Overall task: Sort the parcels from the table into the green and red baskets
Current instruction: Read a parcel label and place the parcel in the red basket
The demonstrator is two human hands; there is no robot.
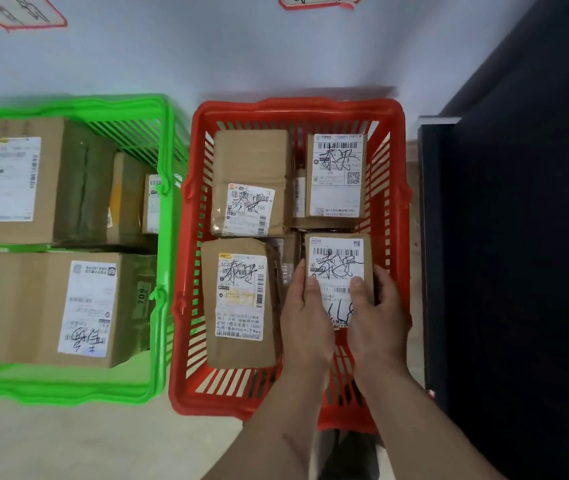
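Observation:
Both my hands are inside the red basket (394, 161), holding a small cardboard parcel with a white label (336, 258) at the near right. My left hand (305, 313) grips its left edge, thumb on the label. My right hand (375, 313) grips its right edge, thumb also on the label. Three other small parcels lie in the red basket: one near left (239, 299), one far left (250, 181), one far right (336, 174). The green basket (163, 140) on the left holds two large boxes (33, 178) (47, 306) and smaller ones behind.
The two baskets stand side by side on a pale floor against a white wall (276, 57). A dark cabinet or table side (518, 237) rises just right of the red basket. Red-edged signs (16, 12) hang on the wall.

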